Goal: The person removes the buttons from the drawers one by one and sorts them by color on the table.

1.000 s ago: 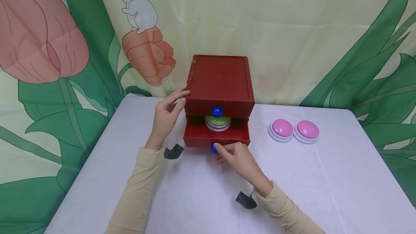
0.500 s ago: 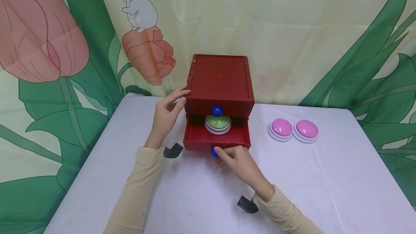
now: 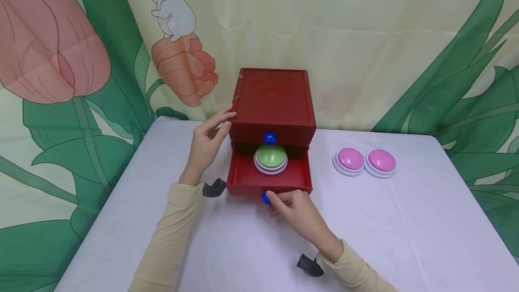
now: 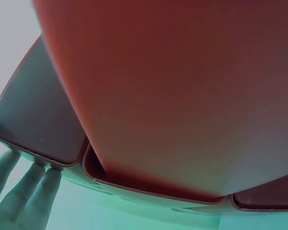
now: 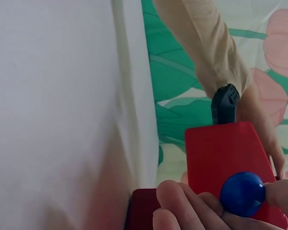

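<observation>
A dark red two-drawer box [image 3: 272, 96] stands at the back of the table with its upper drawer closed. The lower drawer [image 3: 239, 178] is pulled out, and a green push button [image 3: 270, 156] with a white base sits inside it. My right hand [image 3: 302, 215] pinches the blue knob [image 5: 242, 194] of this drawer between thumb and fingers. At the box's left side, my left hand [image 3: 204, 145] rests with extended fingertips against the wall and top edge; the left wrist view shows its fingers [image 4: 41, 196] along the box edge.
Two pink push buttons [image 3: 350, 159] with white bases sit side by side to the right of the box. A second blue knob [image 3: 270, 138] is on the upper drawer. Black camera mounts [image 3: 310, 265] stick out from both wrists. A printed curtain [image 3: 344, 48] hangs behind the white table.
The right hand has drawn the lower drawer farther out toward the person, so more of the green button shows. The left hand has stayed at the box's side.
</observation>
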### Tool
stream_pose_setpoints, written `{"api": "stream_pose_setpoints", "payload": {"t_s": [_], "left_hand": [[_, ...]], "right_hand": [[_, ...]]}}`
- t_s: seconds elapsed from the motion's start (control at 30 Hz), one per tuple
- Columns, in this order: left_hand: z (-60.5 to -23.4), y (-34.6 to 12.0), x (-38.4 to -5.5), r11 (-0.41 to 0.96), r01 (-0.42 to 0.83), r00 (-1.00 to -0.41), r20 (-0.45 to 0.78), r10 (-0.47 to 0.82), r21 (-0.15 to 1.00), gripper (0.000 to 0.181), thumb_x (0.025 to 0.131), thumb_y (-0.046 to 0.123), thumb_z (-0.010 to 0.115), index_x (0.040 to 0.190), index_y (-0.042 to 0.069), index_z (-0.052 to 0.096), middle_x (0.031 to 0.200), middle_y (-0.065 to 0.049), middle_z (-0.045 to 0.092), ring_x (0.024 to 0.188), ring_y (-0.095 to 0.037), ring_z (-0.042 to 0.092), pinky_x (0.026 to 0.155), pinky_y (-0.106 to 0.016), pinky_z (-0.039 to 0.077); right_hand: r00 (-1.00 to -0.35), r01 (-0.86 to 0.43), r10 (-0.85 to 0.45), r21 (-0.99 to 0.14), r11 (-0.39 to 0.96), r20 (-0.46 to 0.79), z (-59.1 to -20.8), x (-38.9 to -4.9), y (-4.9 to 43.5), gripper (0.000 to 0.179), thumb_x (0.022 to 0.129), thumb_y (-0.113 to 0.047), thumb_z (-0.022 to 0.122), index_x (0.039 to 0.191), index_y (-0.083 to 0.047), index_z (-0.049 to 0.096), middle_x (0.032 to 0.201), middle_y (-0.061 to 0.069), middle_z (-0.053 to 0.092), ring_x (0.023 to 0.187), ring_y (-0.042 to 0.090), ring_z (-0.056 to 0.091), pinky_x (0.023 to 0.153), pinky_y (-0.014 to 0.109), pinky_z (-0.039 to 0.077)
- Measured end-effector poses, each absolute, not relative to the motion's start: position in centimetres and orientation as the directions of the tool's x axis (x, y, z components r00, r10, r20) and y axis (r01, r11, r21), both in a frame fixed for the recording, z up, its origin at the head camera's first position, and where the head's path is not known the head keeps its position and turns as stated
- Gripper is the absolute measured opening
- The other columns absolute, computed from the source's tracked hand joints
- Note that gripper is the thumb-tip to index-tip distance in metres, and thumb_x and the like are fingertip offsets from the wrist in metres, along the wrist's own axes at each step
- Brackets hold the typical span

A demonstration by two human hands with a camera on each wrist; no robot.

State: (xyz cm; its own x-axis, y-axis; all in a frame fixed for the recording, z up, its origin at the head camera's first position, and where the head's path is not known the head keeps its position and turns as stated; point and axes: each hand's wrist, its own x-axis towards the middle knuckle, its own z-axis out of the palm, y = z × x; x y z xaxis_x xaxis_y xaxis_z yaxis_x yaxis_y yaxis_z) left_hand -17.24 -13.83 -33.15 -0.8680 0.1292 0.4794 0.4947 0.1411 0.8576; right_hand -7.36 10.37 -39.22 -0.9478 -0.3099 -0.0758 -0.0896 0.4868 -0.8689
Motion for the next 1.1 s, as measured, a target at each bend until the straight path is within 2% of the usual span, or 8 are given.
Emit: {"api": "stream_pose_setpoints", "payload": {"t_s": [0.5, 0.97, 1.1], "left_hand": [[-33.1, -13.8, -17.2, 0.144, 0.496, -0.868, 0.481, 0.126, 0.856, 0.033, 0.099, 0.004, 0.057, 0.131, -0.003, 0.062, 0.148, -0.011, 0.051, 0.139, -0.022, 0.047, 0.103, -0.033, 0.049], [-33.1, -13.8, -17.1, 0.145, 0.493, -0.869, 0.479, 0.125, 0.858, 0.033, 0.099, 0.004, 0.056, 0.131, -0.004, 0.061, 0.149, -0.012, 0.050, 0.139, -0.024, 0.047, 0.104, -0.035, 0.049], [-34.3, -14.0, -18.0, 0.144, 0.501, -0.865, 0.488, 0.115, 0.853, 0.034, 0.099, 0.006, 0.057, 0.132, 0.001, 0.062, 0.149, -0.006, 0.052, 0.138, -0.020, 0.048, 0.103, -0.034, 0.049]], "right_hand": [[-0.940, -0.078, -0.329, -0.879, 0.470, -0.093, -39.4, -6.4, 10.3, 0.041, 0.099, -0.044, 0.058, 0.093, -0.008, 0.079, 0.079, -0.001, 0.074, 0.072, 0.020, 0.072, 0.071, 0.022, 0.057], [-0.940, -0.064, -0.327, -0.891, 0.450, -0.098, -39.2, -6.1, 10.6, 0.042, 0.098, -0.044, 0.058, 0.097, -0.008, 0.078, 0.084, 0.005, 0.075, 0.074, 0.022, 0.073, 0.074, 0.032, 0.061], [-0.945, -0.066, -0.313, -0.883, 0.465, -0.094, -38.8, -6.1, 10.9, 0.041, 0.098, -0.046, 0.059, 0.096, -0.009, 0.078, 0.084, 0.005, 0.075, 0.073, 0.020, 0.073, 0.072, 0.027, 0.060]]}}
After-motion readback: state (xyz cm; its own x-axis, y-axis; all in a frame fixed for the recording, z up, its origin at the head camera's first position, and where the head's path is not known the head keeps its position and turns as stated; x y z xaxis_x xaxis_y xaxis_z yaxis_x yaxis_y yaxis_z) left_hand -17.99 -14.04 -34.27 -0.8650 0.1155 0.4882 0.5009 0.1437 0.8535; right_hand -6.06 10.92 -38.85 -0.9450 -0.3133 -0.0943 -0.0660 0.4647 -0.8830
